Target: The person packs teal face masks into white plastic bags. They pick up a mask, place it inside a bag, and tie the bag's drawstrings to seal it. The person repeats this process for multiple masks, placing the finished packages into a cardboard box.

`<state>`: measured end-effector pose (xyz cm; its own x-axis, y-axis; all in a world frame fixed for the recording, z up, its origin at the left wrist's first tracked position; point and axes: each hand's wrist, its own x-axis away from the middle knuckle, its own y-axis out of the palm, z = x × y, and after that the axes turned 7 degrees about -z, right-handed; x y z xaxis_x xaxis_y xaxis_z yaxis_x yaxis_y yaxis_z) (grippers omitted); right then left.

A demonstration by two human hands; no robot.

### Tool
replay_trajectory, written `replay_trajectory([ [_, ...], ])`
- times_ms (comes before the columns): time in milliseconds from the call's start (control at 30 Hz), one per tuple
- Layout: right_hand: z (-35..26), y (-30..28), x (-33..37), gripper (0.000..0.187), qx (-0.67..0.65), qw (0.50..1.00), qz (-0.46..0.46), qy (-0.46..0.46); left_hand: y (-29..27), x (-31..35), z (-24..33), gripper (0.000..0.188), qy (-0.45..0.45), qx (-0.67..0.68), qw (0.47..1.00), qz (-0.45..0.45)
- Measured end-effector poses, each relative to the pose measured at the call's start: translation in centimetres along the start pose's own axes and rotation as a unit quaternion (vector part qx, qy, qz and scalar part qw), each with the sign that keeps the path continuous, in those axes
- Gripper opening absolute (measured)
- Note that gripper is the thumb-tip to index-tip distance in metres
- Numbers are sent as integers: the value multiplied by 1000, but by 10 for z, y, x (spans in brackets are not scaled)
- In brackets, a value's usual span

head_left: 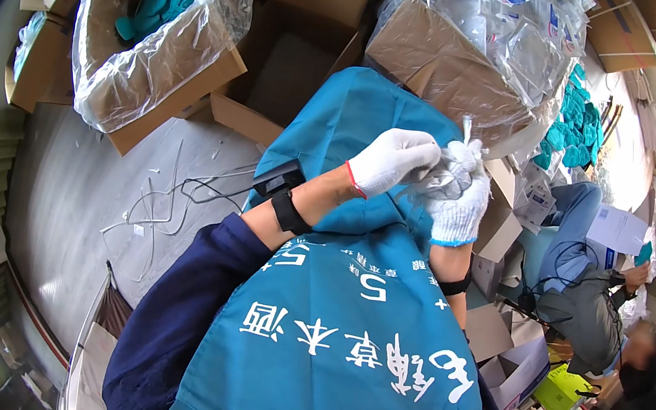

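White knit gloves on both hands here, meeting in front of a teal fabric apron with white lettering [354,315]. The right hand [461,208], with a blue edge on its glove cuff, looks clamped around a crumpled bunch of thin grey-white strips [453,175], so that bunch is sitting up between the two hands, over the apron. The left hand [394,160], red edge on its cuff, is right up against the side of it with fingers curled in together; can't tell if it's actually pinching a strip, since the fingertips are kinda lost in the tangle. There's a black band [290,213] on the left wrist too

Around that it's boxes everywhere: a brown carton with a clear plastic liner [183,98] holding teal pieces at upper left, an open brown cardboard carton [247,119] next to it, then another brown carton [418,57] heaped with clear packets. Off to the right, a person in a dark grey jacket and blue jeans [583,315] sits near a teal pile [574,127], and thin loose cords [167,217] lie on the grey floor [81,211] at left
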<state>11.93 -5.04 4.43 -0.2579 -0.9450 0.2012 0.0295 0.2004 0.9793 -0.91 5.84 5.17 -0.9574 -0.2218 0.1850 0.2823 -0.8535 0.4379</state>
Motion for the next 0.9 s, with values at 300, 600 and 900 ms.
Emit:
replay_trajectory([
  [300, -76, 32, 24, 28, 106, 940, -288, -148, -28, 20, -11, 25, 90, 577, 811, 36],
  [600, -45, 43, 23, 37, -16, 987, -81, -138, -27, 12, -15, 21, 41, 282, 956, 63],
  [900, -29, 35, 22, 38, 12, 996, -65, -54, -18, -6, -18, 36, 48, -10, 996, -75],
])
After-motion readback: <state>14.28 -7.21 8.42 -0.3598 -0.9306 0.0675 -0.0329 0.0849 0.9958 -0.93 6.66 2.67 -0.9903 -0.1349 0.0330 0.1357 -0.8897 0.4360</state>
